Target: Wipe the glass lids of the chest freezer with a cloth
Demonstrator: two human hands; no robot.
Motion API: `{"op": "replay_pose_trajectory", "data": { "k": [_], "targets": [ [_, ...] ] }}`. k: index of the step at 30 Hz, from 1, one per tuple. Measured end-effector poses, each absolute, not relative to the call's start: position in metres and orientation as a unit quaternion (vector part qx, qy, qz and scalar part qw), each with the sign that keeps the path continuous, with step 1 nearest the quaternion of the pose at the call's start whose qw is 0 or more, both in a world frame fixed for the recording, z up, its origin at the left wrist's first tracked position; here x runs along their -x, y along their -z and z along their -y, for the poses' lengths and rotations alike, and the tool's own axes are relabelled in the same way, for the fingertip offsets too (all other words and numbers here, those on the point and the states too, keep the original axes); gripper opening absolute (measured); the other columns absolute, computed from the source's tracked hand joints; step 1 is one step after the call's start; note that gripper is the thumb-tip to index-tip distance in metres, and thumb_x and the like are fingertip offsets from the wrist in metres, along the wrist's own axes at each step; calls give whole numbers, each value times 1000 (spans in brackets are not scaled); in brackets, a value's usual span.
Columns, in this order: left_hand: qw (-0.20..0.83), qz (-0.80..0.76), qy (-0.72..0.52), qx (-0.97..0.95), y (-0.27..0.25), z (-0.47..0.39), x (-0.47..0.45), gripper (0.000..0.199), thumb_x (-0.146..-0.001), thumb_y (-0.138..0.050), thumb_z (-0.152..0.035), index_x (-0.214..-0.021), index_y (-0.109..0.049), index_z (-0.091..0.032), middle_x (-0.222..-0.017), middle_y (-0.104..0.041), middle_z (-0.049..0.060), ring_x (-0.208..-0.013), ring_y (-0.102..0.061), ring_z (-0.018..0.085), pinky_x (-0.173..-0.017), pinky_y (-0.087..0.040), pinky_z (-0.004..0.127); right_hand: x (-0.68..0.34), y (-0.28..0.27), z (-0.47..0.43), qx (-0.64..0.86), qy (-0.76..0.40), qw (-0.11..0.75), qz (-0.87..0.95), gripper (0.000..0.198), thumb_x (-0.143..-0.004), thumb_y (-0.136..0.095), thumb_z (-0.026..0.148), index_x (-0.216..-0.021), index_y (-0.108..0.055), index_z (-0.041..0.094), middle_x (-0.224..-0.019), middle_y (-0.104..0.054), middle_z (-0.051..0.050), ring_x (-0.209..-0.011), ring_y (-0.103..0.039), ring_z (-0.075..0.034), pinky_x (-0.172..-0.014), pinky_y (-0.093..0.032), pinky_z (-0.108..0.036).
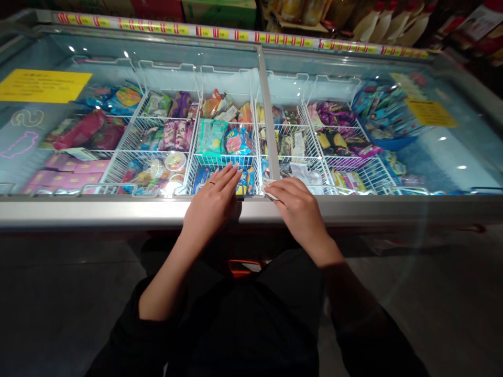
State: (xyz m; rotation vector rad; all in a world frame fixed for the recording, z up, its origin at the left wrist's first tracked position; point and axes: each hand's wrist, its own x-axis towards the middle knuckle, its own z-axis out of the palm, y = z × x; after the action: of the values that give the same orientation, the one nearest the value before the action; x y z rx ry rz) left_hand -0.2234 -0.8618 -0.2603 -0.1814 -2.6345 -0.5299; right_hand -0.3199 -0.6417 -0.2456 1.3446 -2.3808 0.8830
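Observation:
My left hand (217, 195) lies over the front edge of a chest freezer's glass lid. Its fingers stretch out side by side, and a thin dark ring is on one of them. My right hand (295, 203) is closed on a small folded white tissue (270, 190). It presses this against the near end of the grey lid frame bar (268, 112). Whether the tissue is paper or cloth is hard to tell. Below both hands runs the freezer's silver front rim (353, 210).
Under the glass, white wire baskets (151, 123) hold bagged frozen goods, including a teal bag (212, 137) and pink boxes (68, 175). Yellow signs (45, 85) are on the glass. A price-label strip (218, 34) runs along the back, with bottles (387, 23) behind it.

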Motion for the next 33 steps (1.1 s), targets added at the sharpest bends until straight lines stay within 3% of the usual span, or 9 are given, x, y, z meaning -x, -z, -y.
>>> {"op": "replay_pose_trajectory", "data": {
  "k": [6, 12, 33],
  "targets": [
    [208, 957, 189, 65, 263, 865, 222, 58, -101, -46, -10, -158, -50, -20, -163, -53, 11, -155, -46, 27, -129, -40, 54, 361, 244, 665, -460, -317, 118, 821, 34, -97, -62, 6, -114, -83, 26, -111, -81, -8, -111, -69, -29, -103, -58, -49],
    [213, 959, 175, 65, 264, 863, 223, 53, -102, -45, -11, -154, -54, -14, -161, -55, 14, -154, -47, 27, -128, -41, 53, 342, 244, 653, -467, -305, 120, 821, 39, -96, -60, 5, -119, -82, 27, -113, -82, -8, -112, -69, -30, -104, -58, -50],
    [199, 962, 177, 57, 263, 862, 224, 53, -103, -46, -13, -156, -52, -15, -163, -53, 14, -156, -44, 27, -130, -38, 53, 358, 243, 676, -468, -343, 90, 810, 36, -95, -65, 4, -112, -85, 29, -114, -83, -4, -112, -72, -27, -102, -60, -47]
  ]
}}
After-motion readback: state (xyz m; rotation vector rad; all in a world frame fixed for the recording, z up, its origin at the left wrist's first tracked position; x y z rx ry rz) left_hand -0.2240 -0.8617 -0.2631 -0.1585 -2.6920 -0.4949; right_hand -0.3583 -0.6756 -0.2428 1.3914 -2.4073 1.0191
